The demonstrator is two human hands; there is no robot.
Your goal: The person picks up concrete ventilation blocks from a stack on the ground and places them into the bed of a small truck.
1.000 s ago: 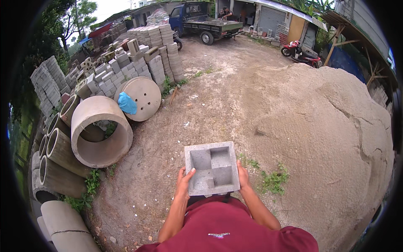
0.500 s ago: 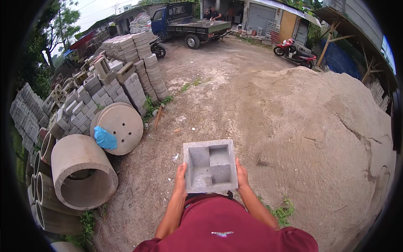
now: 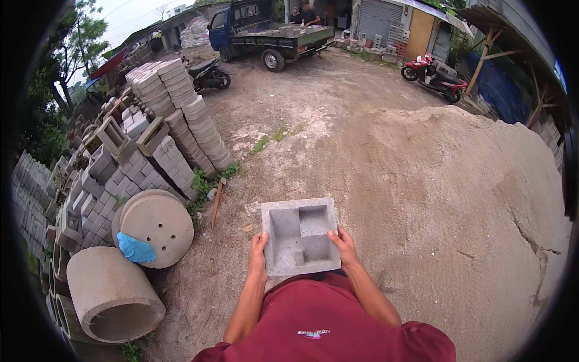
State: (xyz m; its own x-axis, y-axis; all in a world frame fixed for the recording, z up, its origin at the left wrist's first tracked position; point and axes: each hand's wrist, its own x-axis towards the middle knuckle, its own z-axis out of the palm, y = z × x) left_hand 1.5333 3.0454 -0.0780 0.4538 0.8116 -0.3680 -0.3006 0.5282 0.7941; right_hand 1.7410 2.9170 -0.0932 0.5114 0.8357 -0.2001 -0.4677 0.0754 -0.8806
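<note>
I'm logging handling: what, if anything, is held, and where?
A square grey concrete block with recessed compartments, its left side in the left grip, its right side in the right grip.

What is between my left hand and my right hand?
A grey concrete block with hollow compartments. The head view shows your left hand against its left side and your right hand on its right, thumb over the rim.

From here I have the bare left forearm (image 3: pixel 245 311) and bare right forearm (image 3: pixel 374 297) converging forward, bare left hand (image 3: pixel 257 253) and bare right hand (image 3: pixel 346 248) holding from opposite sides, left thumb (image 3: pixel 263 240) pointing forward, right thumb (image 3: pixel 333 237) slanting inward.
</note>
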